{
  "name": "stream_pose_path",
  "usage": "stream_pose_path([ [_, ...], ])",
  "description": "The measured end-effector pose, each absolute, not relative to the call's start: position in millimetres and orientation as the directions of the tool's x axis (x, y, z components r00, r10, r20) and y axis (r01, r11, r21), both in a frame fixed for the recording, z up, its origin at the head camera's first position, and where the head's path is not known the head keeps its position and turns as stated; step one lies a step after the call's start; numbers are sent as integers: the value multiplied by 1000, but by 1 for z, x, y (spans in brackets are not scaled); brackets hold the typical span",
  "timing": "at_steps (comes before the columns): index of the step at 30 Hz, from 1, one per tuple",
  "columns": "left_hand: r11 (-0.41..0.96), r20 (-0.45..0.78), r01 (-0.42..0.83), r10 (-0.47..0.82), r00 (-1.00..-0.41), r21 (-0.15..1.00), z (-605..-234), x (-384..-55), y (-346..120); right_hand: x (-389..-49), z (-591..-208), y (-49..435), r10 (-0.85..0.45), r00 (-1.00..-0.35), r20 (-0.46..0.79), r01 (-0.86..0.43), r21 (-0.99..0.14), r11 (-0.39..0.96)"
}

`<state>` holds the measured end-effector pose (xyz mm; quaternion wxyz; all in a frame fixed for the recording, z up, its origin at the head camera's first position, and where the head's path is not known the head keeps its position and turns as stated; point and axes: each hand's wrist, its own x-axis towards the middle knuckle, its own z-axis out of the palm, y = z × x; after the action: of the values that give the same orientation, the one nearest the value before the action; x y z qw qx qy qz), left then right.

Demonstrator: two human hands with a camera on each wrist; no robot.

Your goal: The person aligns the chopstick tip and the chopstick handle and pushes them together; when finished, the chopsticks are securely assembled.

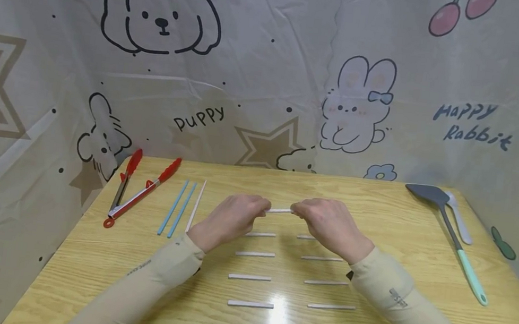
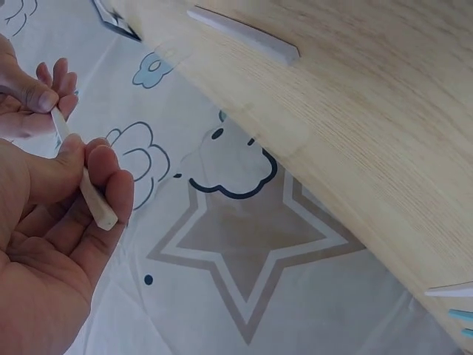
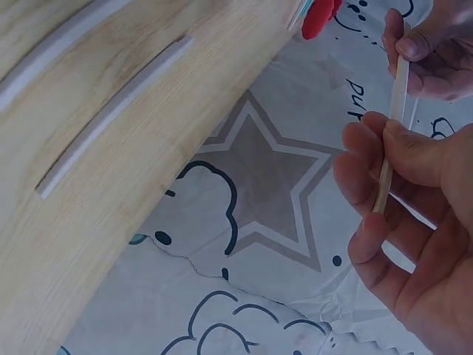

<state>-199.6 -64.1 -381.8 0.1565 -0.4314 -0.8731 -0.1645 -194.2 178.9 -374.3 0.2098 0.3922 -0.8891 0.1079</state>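
Both hands pinch one slim pale chopstick (image 1: 280, 211) between thumbs and fingertips, raised over the far part of the table. My left hand (image 1: 234, 213) grips its thicker, square-cut end, which shows past the fingers in the left wrist view (image 2: 100, 211). On the other side, my right hand (image 1: 331, 226) holds the other end, with fingers curled beneath the stick (image 3: 399, 96) in the right wrist view. Below the hands, short white sticks lie in two columns, a left one (image 1: 255, 254) and a right one (image 1: 326, 283); the right hand partly covers its farthest stick.
Left of the hands lie two blue chopsticks (image 1: 177, 209) and a long pale one (image 1: 196, 205). Red-tipped tongs (image 1: 143, 191) rest spread at the back left. A grey turner (image 1: 449, 224) with a mint handle lies at the right beside a whitish utensil (image 1: 459, 219). A printed curtain (image 1: 269, 77) hangs behind the table.
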Motion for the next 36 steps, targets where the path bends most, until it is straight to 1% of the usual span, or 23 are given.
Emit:
stream_pose_path([
  [5, 563, 415, 814, 712, -566, 145, -383, -200, -62, -195, -375, 181, -655, -604, 454, -743, -23, 669],
  [7, 565, 410, 811, 711, -571, 150, -384, -200, -62, -195, -376, 181, -657, -604, 452, -743, -21, 669],
  [13, 606, 385, 770, 674, -631, 202, -389, -196, -64, -195, -381, 179, -658, -613, 437, -737, -16, 675],
  [16, 618, 375, 756, 663, -648, 214, -389, -195, -63, -195, -382, 178, -668, -609, 429, -740, -4, 672],
  [22, 629, 399, 755, 654, -643, 186, -383, -195, -56, -195, -379, 174, -682, -590, 432, -750, 20, 661],
  [26, 640, 392, 750, 656, -645, 164, -379, -195, -53, -194, -377, 172, -688, -572, 447, -758, 33, 652],
  [31, 630, 397, 763, 670, -627, 144, -378, -195, -50, -194, -377, 171, -695, -554, 458, -769, 36, 638],
  [34, 634, 406, 761, 666, -626, 135, -378, -194, -52, -195, -378, 172, -682, -563, 467, -754, 49, 655],
  [36, 650, 406, 749, 656, -637, 126, -378, -195, -54, -197, -379, 175, -663, -582, 470, -731, 53, 680],
])
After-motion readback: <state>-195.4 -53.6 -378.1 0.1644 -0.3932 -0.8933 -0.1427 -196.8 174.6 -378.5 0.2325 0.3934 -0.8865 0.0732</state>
